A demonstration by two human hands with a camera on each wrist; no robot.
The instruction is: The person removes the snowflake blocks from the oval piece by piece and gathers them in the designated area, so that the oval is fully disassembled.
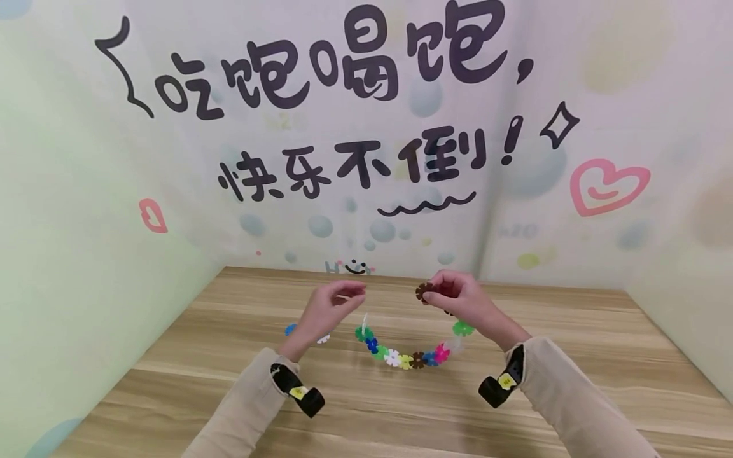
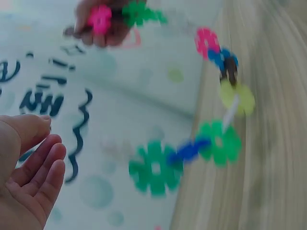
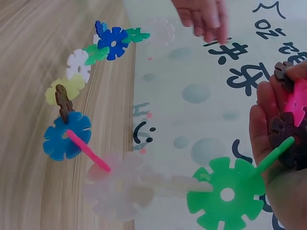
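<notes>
A chain of notched plastic snowflake discs curves through the air between the hands; a yellow disc (image 2: pixel 237 97) and a green disc (image 3: pixel 227 194) are among its colours. At its right end, my right hand (image 1: pixel 466 304) pinches a brown disc (image 1: pixel 424 292) between thumb and fingers. A pink disc (image 3: pixel 298 101) and another dark brown disc (image 3: pixel 287 136) lie against that palm. My left hand (image 1: pixel 338 308) holds nothing, its fingers loosely bent and apart from the thumb. Close to it is the chain's free left end, a clear whitish disc (image 3: pixel 160 31) beside a green one.
On the wooden table (image 1: pixel 200 394), a blue disc (image 1: pixel 290 329) and a white disc (image 1: pixel 324 339) lie partly behind the left wrist. A printed cloth backdrop (image 1: pixel 366 242) rises at the table's far edge. Black wrist cameras are strapped on both wrists.
</notes>
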